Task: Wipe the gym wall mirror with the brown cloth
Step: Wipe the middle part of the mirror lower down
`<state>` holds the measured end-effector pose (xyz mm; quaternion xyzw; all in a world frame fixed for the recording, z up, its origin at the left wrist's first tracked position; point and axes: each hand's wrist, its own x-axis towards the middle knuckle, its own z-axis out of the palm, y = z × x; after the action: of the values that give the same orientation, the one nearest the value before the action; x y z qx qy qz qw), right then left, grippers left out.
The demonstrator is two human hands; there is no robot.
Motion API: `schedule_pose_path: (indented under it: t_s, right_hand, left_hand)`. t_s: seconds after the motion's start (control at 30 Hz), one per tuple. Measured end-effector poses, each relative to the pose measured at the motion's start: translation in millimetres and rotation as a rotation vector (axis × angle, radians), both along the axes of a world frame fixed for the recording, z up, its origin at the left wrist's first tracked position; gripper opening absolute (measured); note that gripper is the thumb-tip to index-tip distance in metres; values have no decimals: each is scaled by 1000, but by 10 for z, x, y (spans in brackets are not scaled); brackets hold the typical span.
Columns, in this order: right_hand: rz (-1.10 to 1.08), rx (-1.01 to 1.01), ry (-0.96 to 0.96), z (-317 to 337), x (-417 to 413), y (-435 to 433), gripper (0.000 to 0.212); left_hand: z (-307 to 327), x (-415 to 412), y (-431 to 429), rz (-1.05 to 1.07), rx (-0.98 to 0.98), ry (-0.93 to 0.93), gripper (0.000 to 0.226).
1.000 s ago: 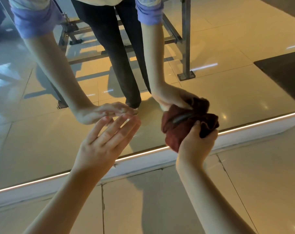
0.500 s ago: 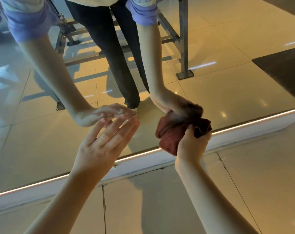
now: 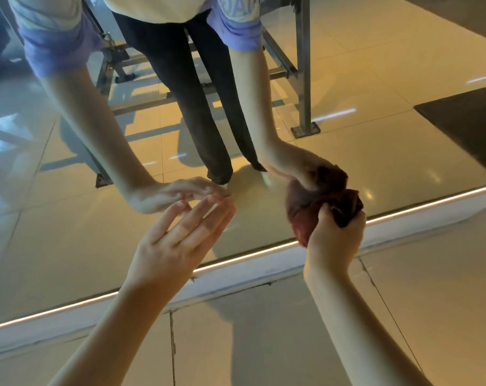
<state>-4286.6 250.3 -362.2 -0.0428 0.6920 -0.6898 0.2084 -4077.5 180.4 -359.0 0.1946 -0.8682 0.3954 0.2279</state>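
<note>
The right hand grips the brown cloth, fingers curled round a tight bunch of it. The bunch is pressed to the low part of the mirror on the right, just above the white strip at its base. The left hand holds nothing; its fingers are straight and their tips seem to touch the glass further left.

Those bare fingertips are the likeliest trouble, since they could leave smears on the glass. The wadded cloth probably meets the glass over only a small patch, so strokes may streak or skip areas. The bottom edge by the strip looks easy to miss.
</note>
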Motion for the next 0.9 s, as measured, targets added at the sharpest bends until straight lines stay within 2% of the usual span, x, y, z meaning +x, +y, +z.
schedule_pose_path:
  t_s: [0.13, 0.33, 0.47, 0.57, 0.67, 0.73, 0.9]
  right_hand:
    - [130, -53, 272, 133, 259, 81, 25]
    - [-71, -171, 285, 119, 114, 5, 25]
    - [103, -96, 526, -56, 369, 68, 17]
    - [179, -86, 704, -104, 201, 142, 17]
    - [13, -120, 664, -52, -21, 80, 13]
    - [-22, -150, 606, 4, 56, 44, 14]
    - [275, -142, 846, -59, 229, 116, 28]
  left_hand:
    - [-16, -16, 23, 5, 3, 29, 41]
    - [-3, 95, 33, 17, 21, 75, 53]
    - [-33, 101, 43, 29, 27, 88, 50]
    - [-60, 98, 50, 44, 45, 91, 53]
    - [-71, 102, 56, 56, 53, 87, 56]
    - [-81, 98, 60, 52, 53, 91, 57]
    - [-127, 95, 55, 43, 53, 107, 56]
